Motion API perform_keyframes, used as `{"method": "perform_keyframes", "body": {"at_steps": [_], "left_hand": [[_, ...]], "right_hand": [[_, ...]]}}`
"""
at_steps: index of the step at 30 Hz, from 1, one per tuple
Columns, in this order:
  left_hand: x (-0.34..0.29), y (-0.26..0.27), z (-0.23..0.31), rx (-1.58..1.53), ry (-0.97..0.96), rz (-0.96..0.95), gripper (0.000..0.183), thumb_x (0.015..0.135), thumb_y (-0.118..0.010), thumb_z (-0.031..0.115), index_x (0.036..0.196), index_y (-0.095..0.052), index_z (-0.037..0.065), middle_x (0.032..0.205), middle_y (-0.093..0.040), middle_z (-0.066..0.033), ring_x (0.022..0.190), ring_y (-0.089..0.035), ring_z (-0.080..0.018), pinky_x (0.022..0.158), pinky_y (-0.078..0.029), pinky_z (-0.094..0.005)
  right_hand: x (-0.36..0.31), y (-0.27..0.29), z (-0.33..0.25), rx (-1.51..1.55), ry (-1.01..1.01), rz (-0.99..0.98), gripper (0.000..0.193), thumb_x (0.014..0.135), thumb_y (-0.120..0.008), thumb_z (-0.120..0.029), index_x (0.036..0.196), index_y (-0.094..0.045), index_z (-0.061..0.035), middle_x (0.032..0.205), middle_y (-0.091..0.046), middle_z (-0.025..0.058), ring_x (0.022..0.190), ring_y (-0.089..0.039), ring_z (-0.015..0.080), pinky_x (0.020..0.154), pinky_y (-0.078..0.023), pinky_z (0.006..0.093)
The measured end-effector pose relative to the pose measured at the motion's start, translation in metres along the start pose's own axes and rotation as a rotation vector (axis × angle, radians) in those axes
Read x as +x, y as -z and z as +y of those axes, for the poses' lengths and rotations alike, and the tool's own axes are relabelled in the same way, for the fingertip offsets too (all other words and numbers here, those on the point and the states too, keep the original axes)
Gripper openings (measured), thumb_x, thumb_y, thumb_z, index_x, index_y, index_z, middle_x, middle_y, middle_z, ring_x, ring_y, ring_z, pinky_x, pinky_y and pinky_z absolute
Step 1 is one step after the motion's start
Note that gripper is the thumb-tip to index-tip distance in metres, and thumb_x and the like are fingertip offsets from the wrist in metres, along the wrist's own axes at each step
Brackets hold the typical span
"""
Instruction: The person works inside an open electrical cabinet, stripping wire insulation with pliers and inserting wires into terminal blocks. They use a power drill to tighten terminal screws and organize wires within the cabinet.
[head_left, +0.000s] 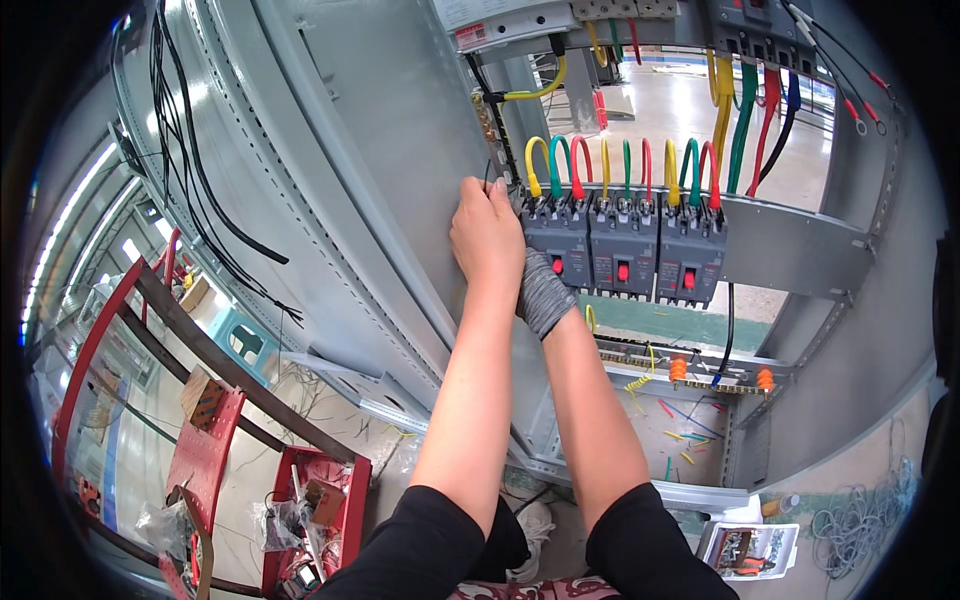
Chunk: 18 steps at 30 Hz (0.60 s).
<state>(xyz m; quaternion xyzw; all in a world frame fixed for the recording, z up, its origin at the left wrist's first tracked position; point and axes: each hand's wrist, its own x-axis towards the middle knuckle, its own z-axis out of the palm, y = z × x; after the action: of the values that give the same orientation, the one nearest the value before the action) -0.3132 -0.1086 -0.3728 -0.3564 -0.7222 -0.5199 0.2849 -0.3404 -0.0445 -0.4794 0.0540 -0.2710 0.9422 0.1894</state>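
My left hand (487, 232), bare, reaches up to the cabinet's upright just left of the breakers. Its thumb and fingers are pinched together, and a thin dark strand (488, 170) shows at the fingertips; what exactly they grip is too small to make out. Close beside it, my right hand (545, 292) wears a grey knitted glove. Its fingers are hidden behind my left hand and wrist. To the right, three dark grey circuit breakers (623, 246) with red toggles sit in a row. Short yellow, green and red wires (605, 165) loop up from their upper terminals.
Thick coloured cables (738, 120) hang from a larger breaker (765, 35) at upper right. Below are a rail with orange insulators (678, 369) and wire scraps. Black cables (190, 150) hang on the left panel. A red tool cart (345, 500) and a white parts box (752, 551) stand low.
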Motion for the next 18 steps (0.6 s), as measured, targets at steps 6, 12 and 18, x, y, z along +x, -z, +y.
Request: {"method": "perform_keyframes", "body": {"at_steps": [6, 12, 18], "left_hand": [[0.015, 0.005, 0.003, 0.080, -0.057, -0.076, 0.023, 0.093, -0.053, 0.023, 0.089, -0.052, 0.000, 0.085, -0.065, -0.0214, 0.082, -0.062, -0.0428, 0.071, -0.047, -0.0499], [0.020, 0.006, 0.012, 0.118, -0.071, -0.120, 0.023, 0.092, -0.054, 0.022, 0.088, -0.052, -0.001, 0.086, -0.065, -0.0226, 0.084, -0.062, -0.0435, 0.073, -0.047, -0.0509], [0.037, 0.010, 0.016, 0.224, -0.118, -0.170, 0.023, 0.092, -0.054, 0.022, 0.090, -0.052, -0.001, 0.088, -0.066, -0.0225, 0.085, -0.062, -0.0436, 0.074, -0.048, -0.0507]], "right_hand": [[-0.042, -0.032, -0.014, -0.314, -0.001, 0.215, 0.031, 0.092, -0.045, -0.031, 0.086, -0.063, -0.0072, 0.073, -0.064, 0.0083, 0.063, -0.059, 0.0223, 0.060, -0.049, 0.0375], [-0.055, -0.055, -0.023, -0.146, 0.068, 0.267, 0.026, 0.092, -0.045, -0.023, 0.083, -0.062, -0.0057, 0.072, -0.064, 0.0084, 0.060, -0.059, 0.0219, 0.047, -0.046, 0.0326], [-0.056, -0.042, -0.027, -0.097, -0.053, 0.087, 0.018, 0.088, -0.047, -0.015, 0.091, -0.062, -0.0053, 0.077, -0.064, 0.0100, 0.059, -0.060, 0.0214, 0.041, -0.044, 0.0298]]}}
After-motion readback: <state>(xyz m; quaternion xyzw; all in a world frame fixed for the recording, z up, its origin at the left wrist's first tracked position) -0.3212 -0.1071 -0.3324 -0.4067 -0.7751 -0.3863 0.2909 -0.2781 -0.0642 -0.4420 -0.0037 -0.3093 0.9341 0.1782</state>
